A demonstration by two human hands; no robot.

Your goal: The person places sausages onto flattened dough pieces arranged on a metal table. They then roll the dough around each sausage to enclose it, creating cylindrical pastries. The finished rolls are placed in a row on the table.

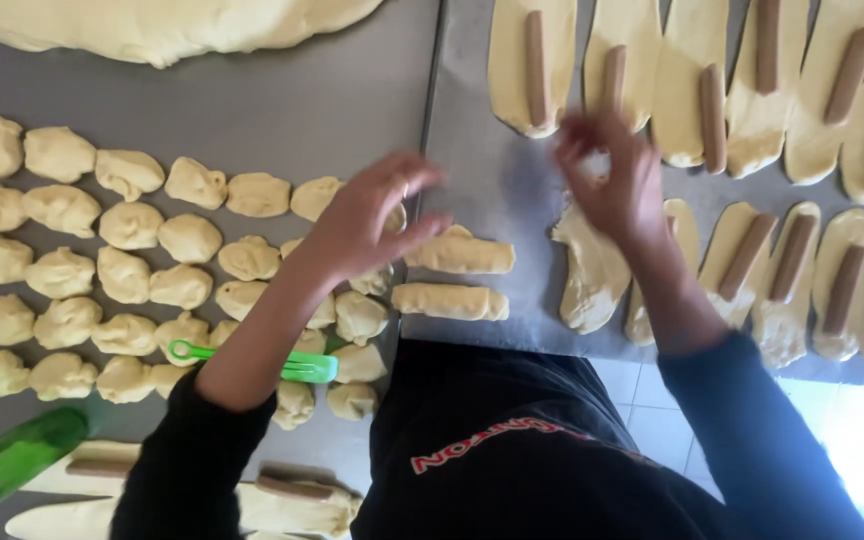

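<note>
While both arms reach out over the bench (252,90), the left hand (367,215) hovers with fingers spread and slightly curled, holding nothing, above the dough balls (132,260). Two rolled pieces (452,275) lie just at its 4 o'clock. At 3 o'clock from it, the right hand (617,180) is raised, wrist bent, fingertips bunched together; whether it pinches anything I cannot tell. Below it, at 6 o'clock, lies a flattened dough (592,275), with sausages (747,255) on dough at 3 o'clock.
</note>
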